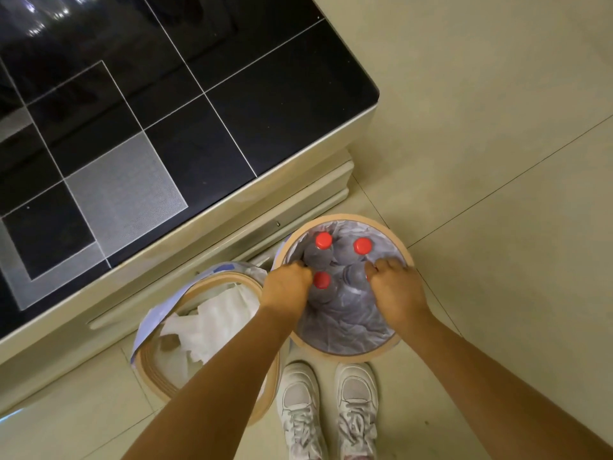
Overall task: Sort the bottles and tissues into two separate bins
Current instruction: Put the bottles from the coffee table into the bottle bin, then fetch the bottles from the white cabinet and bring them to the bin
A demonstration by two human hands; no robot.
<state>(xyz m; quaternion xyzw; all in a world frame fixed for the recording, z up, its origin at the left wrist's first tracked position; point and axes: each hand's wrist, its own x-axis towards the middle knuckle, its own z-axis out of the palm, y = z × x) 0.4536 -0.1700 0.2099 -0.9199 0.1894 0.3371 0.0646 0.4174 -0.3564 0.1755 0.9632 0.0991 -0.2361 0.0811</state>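
Note:
Two round tan-rimmed bins stand on the floor. The right bin (pixel 345 355), lined with grey plastic, holds several clear bottles with red caps (pixel 323 241). The left bin (pixel 156 381) holds crumpled white tissues (pixel 219 318). Both of my hands reach down into the right bin. My left hand (pixel 288 287) has its fingers curled against the far-left bottle (pixel 315 257). My right hand (pixel 396 287) is curled over another bottle (pixel 355 274), whose red cap is mostly hidden under it. A third capped bottle (pixel 321 281) stands between my hands.
A low cabinet with a glossy black tiled top (pixel 185 127) and cream sides stands just behind both bins. My white sneakers (pixel 300 406) are right in front of the bins. Beige floor tiles (pixel 497 161) spread out to the right.

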